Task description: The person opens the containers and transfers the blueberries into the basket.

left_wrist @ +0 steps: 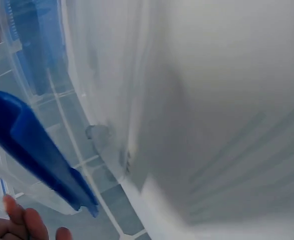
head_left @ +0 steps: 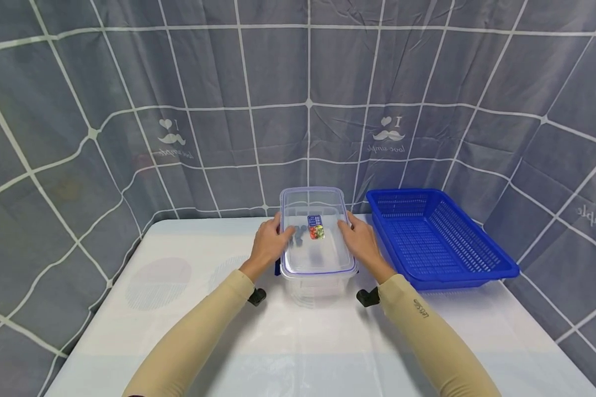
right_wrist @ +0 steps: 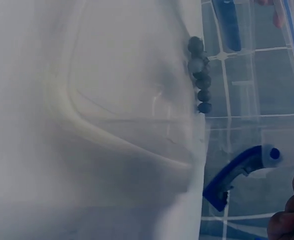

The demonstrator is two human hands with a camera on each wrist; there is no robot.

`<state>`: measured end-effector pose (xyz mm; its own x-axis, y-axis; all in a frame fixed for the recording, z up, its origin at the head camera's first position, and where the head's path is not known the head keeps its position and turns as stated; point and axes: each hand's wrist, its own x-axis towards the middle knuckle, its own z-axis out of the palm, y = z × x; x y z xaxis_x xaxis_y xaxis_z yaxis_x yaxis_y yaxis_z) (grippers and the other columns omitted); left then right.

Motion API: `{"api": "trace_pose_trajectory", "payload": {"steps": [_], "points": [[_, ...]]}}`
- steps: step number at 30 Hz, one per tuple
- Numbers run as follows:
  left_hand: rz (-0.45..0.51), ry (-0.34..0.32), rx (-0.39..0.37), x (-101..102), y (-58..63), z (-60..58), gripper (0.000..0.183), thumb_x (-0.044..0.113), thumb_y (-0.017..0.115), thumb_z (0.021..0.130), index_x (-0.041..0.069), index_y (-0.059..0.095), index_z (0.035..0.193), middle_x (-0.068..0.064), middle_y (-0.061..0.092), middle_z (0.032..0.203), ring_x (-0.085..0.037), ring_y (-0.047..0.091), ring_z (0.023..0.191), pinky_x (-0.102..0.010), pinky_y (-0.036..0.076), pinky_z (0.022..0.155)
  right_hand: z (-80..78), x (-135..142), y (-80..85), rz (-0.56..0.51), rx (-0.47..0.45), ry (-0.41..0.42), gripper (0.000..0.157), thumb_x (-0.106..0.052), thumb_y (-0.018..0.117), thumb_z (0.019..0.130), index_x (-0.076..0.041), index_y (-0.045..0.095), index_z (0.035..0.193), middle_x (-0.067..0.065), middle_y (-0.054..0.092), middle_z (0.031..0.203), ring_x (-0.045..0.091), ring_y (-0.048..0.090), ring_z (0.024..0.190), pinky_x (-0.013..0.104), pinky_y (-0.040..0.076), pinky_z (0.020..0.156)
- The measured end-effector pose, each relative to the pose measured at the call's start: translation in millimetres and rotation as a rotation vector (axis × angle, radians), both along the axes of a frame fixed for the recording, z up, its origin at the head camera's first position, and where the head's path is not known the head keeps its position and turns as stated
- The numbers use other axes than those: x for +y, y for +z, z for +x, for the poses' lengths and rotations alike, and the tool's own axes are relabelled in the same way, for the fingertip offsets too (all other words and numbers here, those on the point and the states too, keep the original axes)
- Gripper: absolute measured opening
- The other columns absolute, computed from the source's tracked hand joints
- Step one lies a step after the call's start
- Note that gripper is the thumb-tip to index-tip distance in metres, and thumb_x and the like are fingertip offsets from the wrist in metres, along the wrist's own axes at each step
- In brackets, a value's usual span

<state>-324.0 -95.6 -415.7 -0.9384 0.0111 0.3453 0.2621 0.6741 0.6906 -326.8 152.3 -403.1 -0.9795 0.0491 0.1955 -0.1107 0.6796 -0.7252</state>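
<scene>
In the head view a clear plastic lid (head_left: pixel 308 256) with a blue sealing line and a colored label (head_left: pixel 316 227) lies over a clear food container (head_left: pixel 318 288). My left hand (head_left: pixel 269 240) grips the lid's left edge, thumb on top. On the opposite edge my right hand (head_left: pixel 363 241) holds it the same way. A blue clip (left_wrist: pixel 42 155) sticks out near the left fingers in the left wrist view; another blue clip (right_wrist: pixel 241 170) angles outward in the right wrist view. Several small dark round things (right_wrist: pixel 202 80) show through the clear plastic.
A blue slotted basket (head_left: pixel 427 237) stands to the right of the container. White cloth with pale circles covers the table (head_left: pixel 189 336). A grey checked curtain (head_left: pixel 278 138) hangs behind and at both sides.
</scene>
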Motion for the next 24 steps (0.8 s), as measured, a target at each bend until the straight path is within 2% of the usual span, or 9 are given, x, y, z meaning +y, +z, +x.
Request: {"api": "trace_pose_trajectory", "payload": {"steps": [2, 7, 12, 15, 18, 20, 22, 24], "points": [[0.016, -0.01, -0.004, -0.1, 2.7, -0.1, 0.047, 0.042, 0.056, 0.095, 0.006, 0.06, 0.124, -0.005, 0.051, 0.075, -0.021, 0.05, 0.071, -0.034, 0.039, 0.063, 0.7, 0.0, 3.2, 0.003, 0.015, 0.0, 0.061, -0.046, 0.048, 0.102, -0.017, 0.04, 0.156, 0.019, 0.062, 0.136, 0.033, 0.06, 0.116, 0.052, 0.047, 0.097], [0.024, -0.018, -0.039, -1.7, 13.7, 3.3, 0.062, 0.044, 0.052, 0.096, 0.014, 0.046, 0.15, -0.002, 0.046, 0.068, -0.018, 0.047, 0.061, -0.031, 0.036, 0.054, 1.3, -0.5, 10.2, 0.032, 0.035, 0.002, 0.061, -0.048, 0.047, 0.102, -0.019, 0.041, 0.155, 0.018, 0.065, 0.132, 0.033, 0.062, 0.109, 0.051, 0.049, 0.092], [-0.005, -0.023, -0.062, -7.2, 25.9, 5.9, 0.071, 0.047, 0.048, 0.097, 0.01, 0.038, 0.156, -0.004, 0.051, 0.069, -0.018, 0.047, 0.06, -0.032, 0.037, 0.055, 0.1, -3.1, 18.5, 0.064, 0.037, 0.003, 0.062, -0.051, 0.045, 0.102, -0.017, 0.042, 0.155, 0.017, 0.061, 0.138, 0.035, 0.061, 0.119, 0.052, 0.047, 0.096], [-0.028, -0.018, -0.07, -14.5, 32.0, 7.2, 0.073, 0.047, 0.048, 0.098, 0.005, 0.037, 0.156, -0.004, 0.052, 0.072, -0.016, 0.046, 0.06, -0.031, 0.037, 0.056, -1.3, -9.0, 24.1, 0.068, 0.005, 0.021, 0.065, -0.053, 0.043, 0.102, -0.016, 0.04, 0.156, 0.015, 0.055, 0.147, 0.033, 0.061, 0.115, 0.049, 0.048, 0.089], [-0.03, -0.013, -0.087, -23.2, 36.5, 8.9, 0.076, 0.047, 0.049, 0.098, 0.002, 0.032, 0.157, -0.007, 0.054, 0.073, -0.016, 0.043, 0.057, -0.031, 0.036, 0.053, -3.0, -16.8, 30.9, 0.071, -0.022, 0.047, 0.064, -0.052, 0.042, 0.101, -0.017, 0.042, 0.155, 0.016, 0.058, 0.143, 0.031, 0.061, 0.095, 0.041, 0.047, 0.072], [-0.027, -0.011, -0.09, -29.2, 39.0, 9.9, 0.076, 0.047, 0.05, 0.099, 0.001, 0.031, 0.157, -0.009, 0.059, 0.078, -0.016, 0.046, 0.059, -0.031, 0.038, 0.054, -4.8, -22.1, 35.6, 0.098, -0.025, 0.054, 0.064, -0.051, 0.042, 0.101, -0.016, 0.044, 0.154, 0.015, 0.06, 0.141, 0.026, 0.056, 0.085, 0.036, 0.042, 0.066], [-0.028, -0.016, -0.091, -35.7, 41.4, 10.7, 0.075, 0.046, 0.05, 0.1, 0.003, 0.031, 0.157, -0.012, 0.065, 0.087, -0.018, 0.051, 0.063, -0.032, 0.04, 0.056, -7.1, -27.8, 40.8, 0.118, -0.046, 0.065, 0.065, -0.052, 0.041, 0.1, -0.016, 0.044, 0.154, 0.02, 0.066, 0.127, 0.027, 0.049, 0.072, 0.038, 0.04, 0.061], [-0.034, -0.018, -0.09, -42.6, 43.7, 11.0, 0.072, 0.046, 0.049, 0.1, 0.005, 0.034, 0.157, -0.015, 0.07, 0.1, -0.02, 0.057, 0.071, -0.032, 0.043, 0.061, -9.2, -33.7, 45.0, 0.137, -0.06, 0.072, 0.067, -0.053, 0.04, 0.1, -0.014, 0.043, 0.154, 0.019, 0.064, 0.131, 0.027, 0.055, 0.08, 0.041, 0.046, 0.069]]}}
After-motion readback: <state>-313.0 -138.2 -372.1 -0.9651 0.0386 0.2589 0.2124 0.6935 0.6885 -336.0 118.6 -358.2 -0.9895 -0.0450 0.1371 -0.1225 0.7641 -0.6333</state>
